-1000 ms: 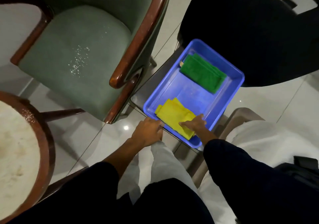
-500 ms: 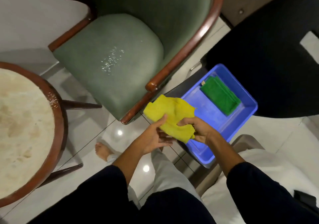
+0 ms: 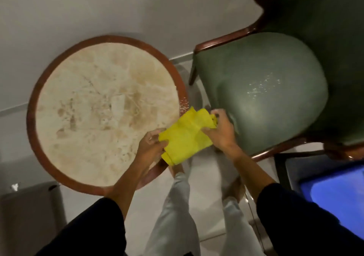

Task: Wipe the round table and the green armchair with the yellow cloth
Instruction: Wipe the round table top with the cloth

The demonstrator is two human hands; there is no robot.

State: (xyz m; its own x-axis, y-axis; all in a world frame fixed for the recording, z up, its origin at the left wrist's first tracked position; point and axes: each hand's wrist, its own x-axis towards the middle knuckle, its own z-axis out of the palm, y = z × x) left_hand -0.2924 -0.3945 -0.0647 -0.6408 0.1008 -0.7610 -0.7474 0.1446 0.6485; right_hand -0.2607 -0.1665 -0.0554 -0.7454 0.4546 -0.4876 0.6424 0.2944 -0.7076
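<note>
Both my hands hold the yellow cloth (image 3: 186, 135) in the air between the table and the chair. My left hand (image 3: 150, 147) grips its lower left corner, above the table's near right rim. My right hand (image 3: 221, 130) grips its upper right edge, beside the chair seat's front. The round table (image 3: 102, 110) has a stained pale marble top inside a brown wooden rim. The green armchair (image 3: 262, 90) stands to the right, with white crumbs on its seat and dark wooden arms.
A blue tray (image 3: 334, 194) shows at the lower right edge on a dark stand. A pale wall runs behind the table and chair. My legs in light trousers stand on the tiled floor (image 3: 204, 186) between the two pieces of furniture.
The yellow cloth came out of the blue tray, and both hands carried it left. My view swung left, so the table now fills the left side.
</note>
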